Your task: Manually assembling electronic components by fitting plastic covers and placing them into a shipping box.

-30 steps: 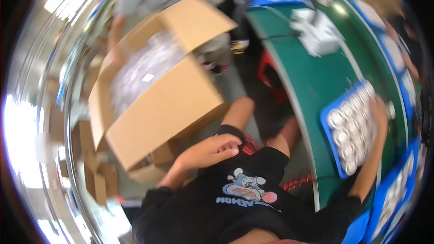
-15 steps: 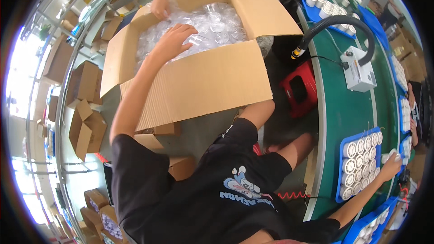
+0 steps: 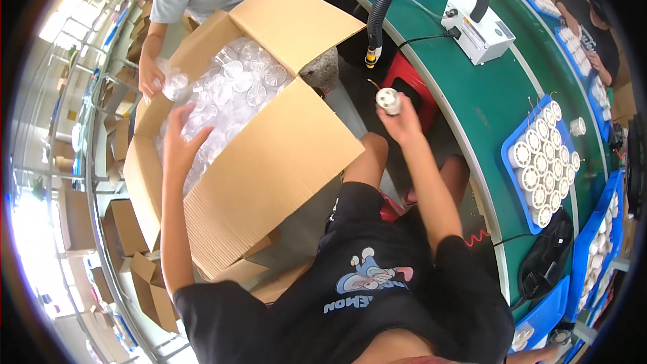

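My right hand [image 3: 402, 123] is closed around a white round cylindrical part [image 3: 388, 100] with holes in its face and thin wires sticking out. It holds this part up between the carton and the green bench. My left hand [image 3: 182, 140] is over the left side of the big open cardboard carton [image 3: 283, 155], its thumb and fingers apart and nothing visible between them. Under it lie many clear plastic round pieces [image 3: 236, 84] in the carton. Across from me, a co-worker's hand [image 3: 149, 77] holds some clear plastic pieces [image 3: 175, 83] above the carton's far left edge.
A blue tray [image 3: 510, 155] of similar white parts stands on the green bench [image 3: 465, 104] at the right. A white box with a black hose [image 3: 387, 7] stands farther along the bench, beside a red stool [image 3: 408, 84]. Opened cartons [image 3: 125, 229] are at the left.
My right hand has come from beyond the blue tray to the middle, bringing a white part. My left hand remains over the carton. The co-worker's hand lifted out clear pieces. The view has turned.
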Demonstrator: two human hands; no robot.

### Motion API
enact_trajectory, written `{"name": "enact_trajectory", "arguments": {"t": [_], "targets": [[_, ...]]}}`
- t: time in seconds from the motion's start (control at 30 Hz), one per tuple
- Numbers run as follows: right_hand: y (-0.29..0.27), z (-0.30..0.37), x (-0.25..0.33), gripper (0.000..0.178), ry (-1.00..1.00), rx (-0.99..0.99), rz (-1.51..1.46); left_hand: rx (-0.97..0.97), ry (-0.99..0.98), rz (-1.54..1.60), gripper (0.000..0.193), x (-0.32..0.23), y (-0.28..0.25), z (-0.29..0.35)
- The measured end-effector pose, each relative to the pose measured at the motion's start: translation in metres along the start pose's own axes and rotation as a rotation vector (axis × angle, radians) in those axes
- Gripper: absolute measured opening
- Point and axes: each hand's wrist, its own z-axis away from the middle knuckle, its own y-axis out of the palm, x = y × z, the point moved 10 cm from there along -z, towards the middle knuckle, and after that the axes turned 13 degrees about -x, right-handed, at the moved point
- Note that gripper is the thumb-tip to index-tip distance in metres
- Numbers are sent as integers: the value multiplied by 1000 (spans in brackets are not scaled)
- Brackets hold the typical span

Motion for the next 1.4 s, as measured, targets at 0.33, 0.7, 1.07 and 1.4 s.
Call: {"name": "enact_trajectory", "arguments": {"t": [0.33, 0.7, 1.07, 1.4], "targets": [[61, -61, -55, 34, 265, 138, -372, 515, -517, 1045, 83, -148, 32, 210], [-144, 122, 13, 29, -37, -158, 92, -38, -364, 838, 52, -92, 376, 96], [-162, 237, 49, 38, -174, -313, 520, 119, -124, 662, 62, -111, 416, 51], [31, 262, 94, 47, -1097, 55, 1592, 534, 265, 484, 72, -182, 311, 155]]}}
